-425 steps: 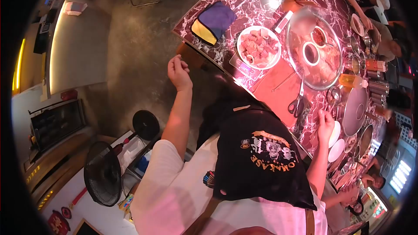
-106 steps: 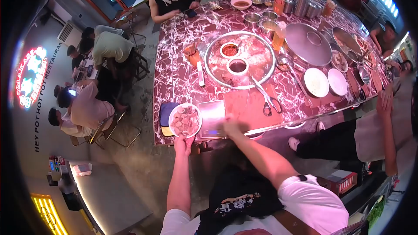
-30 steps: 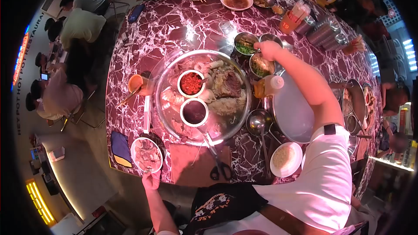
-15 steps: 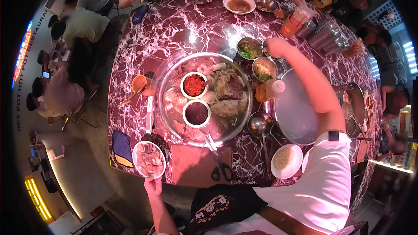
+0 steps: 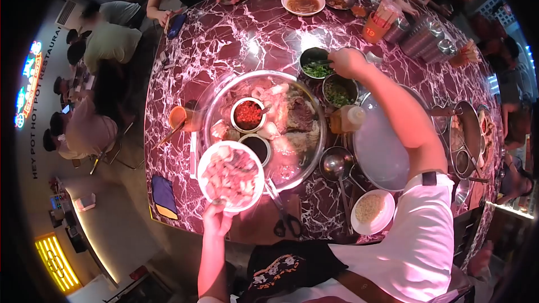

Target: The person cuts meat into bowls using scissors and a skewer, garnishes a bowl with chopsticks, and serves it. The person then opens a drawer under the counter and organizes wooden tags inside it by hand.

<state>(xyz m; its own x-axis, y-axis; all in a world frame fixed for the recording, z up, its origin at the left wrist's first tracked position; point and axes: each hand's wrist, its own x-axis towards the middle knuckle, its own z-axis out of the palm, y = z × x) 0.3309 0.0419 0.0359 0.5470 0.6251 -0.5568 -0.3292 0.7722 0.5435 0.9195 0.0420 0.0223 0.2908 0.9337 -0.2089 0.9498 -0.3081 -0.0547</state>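
Observation:
My left hand (image 5: 216, 220) grips the lower rim of a white bowl (image 5: 201, 180) full of pale meat pieces. The bowl is raised over the front left edge of a big round metal tray (image 5: 322, 148) of meat. On that tray stand a small bowl of chopped red chillies (image 5: 248, 113) and a small bowl of dark sauce (image 5: 255, 150), partly covered by the meat bowl. My right hand (image 5: 350, 63) is closed at the right rim of a metal bowl of chopped green herbs (image 5: 317, 70); what its fingers hold is hidden. A second bowl of herbs (image 5: 338, 94) sits just below it.
Scissors (image 5: 287, 225) lie at the tray's front edge. A ladle (image 5: 337, 164), a squeeze bottle (image 5: 355, 115), a large round lid (image 5: 384, 146) and a bowl of rice or grain (image 5: 370, 214) are on the right. An orange cup (image 5: 178, 115) stands left. Other people's hands rest at the far edge.
My left hand has lifted the bowl of meat and carried it right, over the tray's edge. My right hand has shifted slightly left at the herb bowls. Across the table, a person's hands have moved.

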